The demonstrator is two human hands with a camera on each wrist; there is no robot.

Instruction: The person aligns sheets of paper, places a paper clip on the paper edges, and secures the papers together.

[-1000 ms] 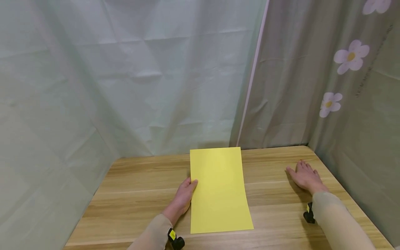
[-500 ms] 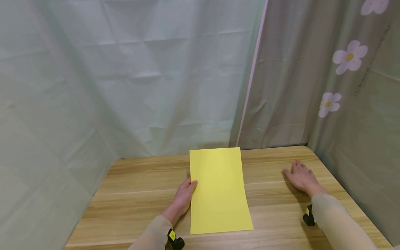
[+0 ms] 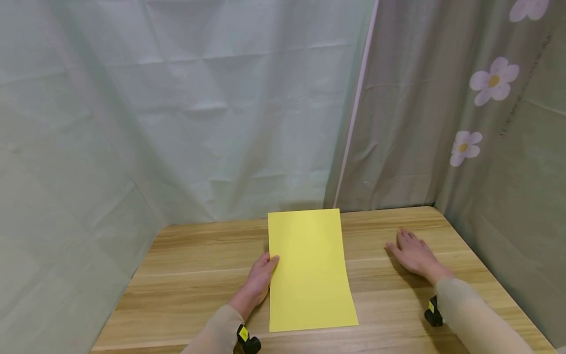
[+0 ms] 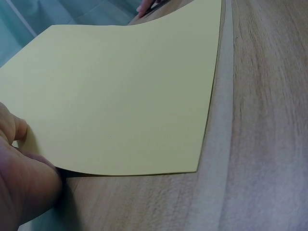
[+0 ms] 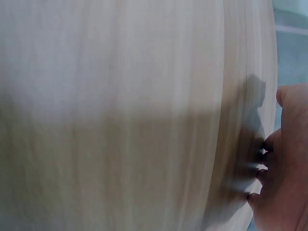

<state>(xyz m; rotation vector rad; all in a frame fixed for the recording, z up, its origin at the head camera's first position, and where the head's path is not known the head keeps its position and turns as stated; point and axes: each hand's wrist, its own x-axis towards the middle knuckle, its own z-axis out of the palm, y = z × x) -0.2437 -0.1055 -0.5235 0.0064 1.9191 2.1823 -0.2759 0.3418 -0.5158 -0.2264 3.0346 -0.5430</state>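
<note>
A sheet of yellow paper (image 3: 309, 273) is held by its left edge in my left hand (image 3: 258, 279), the thumb on its front face. In the left wrist view the paper (image 4: 125, 96) curves slightly, and part of my hand (image 4: 26, 185) shows at lower left. Off to the right, my right hand (image 3: 414, 255) is palm down at the table with fingers extended and holds nothing. The right wrist view shows that hand (image 5: 284, 168) at the right edge, its shadow beside it. Whether the fingertips touch the wood cannot be told.
The wood-grain table (image 3: 190, 285) meets a pale curtain (image 3: 221, 123) at its back edge. Another curtain panel with printed flowers (image 3: 494, 81) hangs on the right. A small black camera sits on each wrist, the left camera (image 3: 249, 340) and the right camera (image 3: 434, 312).
My right hand has moved left over the table, towards the paper, with its fingers still extended. The left hand and the yellow paper have stayed where they were.
</note>
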